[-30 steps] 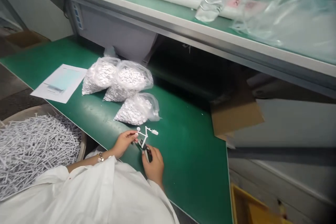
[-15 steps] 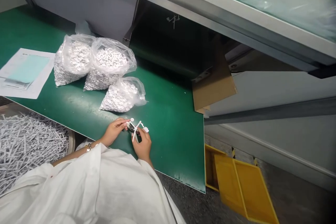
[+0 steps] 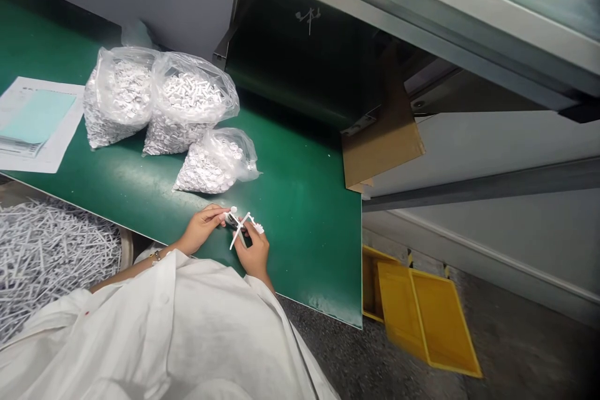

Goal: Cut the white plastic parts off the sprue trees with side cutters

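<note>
My left hand [image 3: 200, 230] pinches one end of a small white plastic sprue [image 3: 241, 226] with short branching arms, just above the front edge of the green table [image 3: 304, 219]. My right hand [image 3: 254, 252] is closed around a small dark hand tool [image 3: 233, 220] whose tip lies against the sprue. Both hands meet over the sprue, and white coat sleeves cover my arms. Behind the hands lie three clear bags of small white parts, the nearest bag [image 3: 210, 164] a hand's width away.
Two bigger bags [image 3: 187, 100] [image 3: 115, 97] stand further back, with a printed paper sheet [image 3: 32, 122] to their left. A bin of white plastic sticks [image 3: 51, 256] sits below left. Cardboard [image 3: 382, 144] hangs at the table's right end. Yellow trays [image 3: 422, 312] lie on the floor.
The view has swung down and to the right, bringing the floor and yellow trays into sight. The sprue has turned in my hands and my right thumb now rests on it.
</note>
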Demonstrator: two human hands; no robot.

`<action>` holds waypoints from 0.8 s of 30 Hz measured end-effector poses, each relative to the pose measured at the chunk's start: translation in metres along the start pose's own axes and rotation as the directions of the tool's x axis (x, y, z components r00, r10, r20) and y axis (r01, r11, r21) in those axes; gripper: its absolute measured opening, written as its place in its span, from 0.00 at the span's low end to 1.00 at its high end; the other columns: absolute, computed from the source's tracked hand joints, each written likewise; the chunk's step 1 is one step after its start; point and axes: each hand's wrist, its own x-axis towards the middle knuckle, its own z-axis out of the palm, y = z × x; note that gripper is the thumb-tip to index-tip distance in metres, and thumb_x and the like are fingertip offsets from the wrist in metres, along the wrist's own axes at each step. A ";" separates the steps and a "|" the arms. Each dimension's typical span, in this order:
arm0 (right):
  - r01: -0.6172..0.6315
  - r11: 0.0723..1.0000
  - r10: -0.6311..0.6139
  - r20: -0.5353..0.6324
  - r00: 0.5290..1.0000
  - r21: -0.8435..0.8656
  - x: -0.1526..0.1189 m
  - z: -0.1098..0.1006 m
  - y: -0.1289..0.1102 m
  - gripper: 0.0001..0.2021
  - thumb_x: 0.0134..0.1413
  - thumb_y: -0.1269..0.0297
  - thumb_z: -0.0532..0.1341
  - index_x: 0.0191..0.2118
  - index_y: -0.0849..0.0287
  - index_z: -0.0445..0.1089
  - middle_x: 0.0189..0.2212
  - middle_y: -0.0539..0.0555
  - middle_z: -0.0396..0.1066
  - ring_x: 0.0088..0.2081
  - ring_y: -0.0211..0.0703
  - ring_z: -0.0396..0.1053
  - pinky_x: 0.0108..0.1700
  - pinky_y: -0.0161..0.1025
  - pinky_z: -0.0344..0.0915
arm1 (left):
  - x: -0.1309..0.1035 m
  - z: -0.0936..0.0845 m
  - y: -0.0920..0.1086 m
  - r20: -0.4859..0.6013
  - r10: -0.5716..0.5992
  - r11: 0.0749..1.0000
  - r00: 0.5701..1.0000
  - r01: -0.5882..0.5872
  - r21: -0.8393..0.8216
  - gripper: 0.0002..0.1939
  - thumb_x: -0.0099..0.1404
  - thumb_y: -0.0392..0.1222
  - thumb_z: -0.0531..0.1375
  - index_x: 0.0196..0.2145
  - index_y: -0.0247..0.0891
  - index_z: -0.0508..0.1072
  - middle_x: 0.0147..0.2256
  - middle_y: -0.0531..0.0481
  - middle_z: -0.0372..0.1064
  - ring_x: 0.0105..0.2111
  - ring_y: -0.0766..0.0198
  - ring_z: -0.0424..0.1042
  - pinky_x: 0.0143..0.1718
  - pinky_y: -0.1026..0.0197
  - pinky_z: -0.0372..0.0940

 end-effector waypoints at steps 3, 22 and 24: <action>0.002 1.000 -0.002 0.013 1.000 -0.010 0.000 0.000 0.002 0.17 0.51 0.64 0.58 0.47 0.58 0.73 0.38 0.55 0.73 0.34 0.40 0.68 0.41 0.39 0.68 | 0.000 0.000 0.000 0.003 0.016 1.000 1.000 -0.016 -0.003 0.14 0.63 0.47 0.60 0.42 0.37 0.77 0.32 0.50 0.65 0.32 0.67 0.68 0.38 0.60 0.66; 0.140 0.974 -0.134 0.045 0.990 -0.178 0.006 -0.011 0.004 0.09 0.52 0.64 0.58 0.37 0.56 0.75 0.30 0.51 0.71 0.33 0.40 0.68 0.38 0.35 0.65 | 0.000 0.001 -0.003 0.028 0.072 0.996 0.997 -0.073 0.056 0.13 0.62 0.48 0.60 0.37 0.36 0.78 0.34 0.49 0.66 0.31 0.67 0.68 0.38 0.61 0.67; 0.129 0.972 -0.129 0.015 0.992 -0.198 0.004 -0.011 0.004 0.09 0.53 0.64 0.57 0.36 0.56 0.74 0.29 0.50 0.71 0.33 0.39 0.68 0.37 0.34 0.64 | 0.000 0.001 -0.002 0.029 0.069 0.996 0.997 -0.070 0.062 0.13 0.62 0.48 0.60 0.38 0.37 0.78 0.33 0.49 0.65 0.31 0.67 0.68 0.38 0.61 0.67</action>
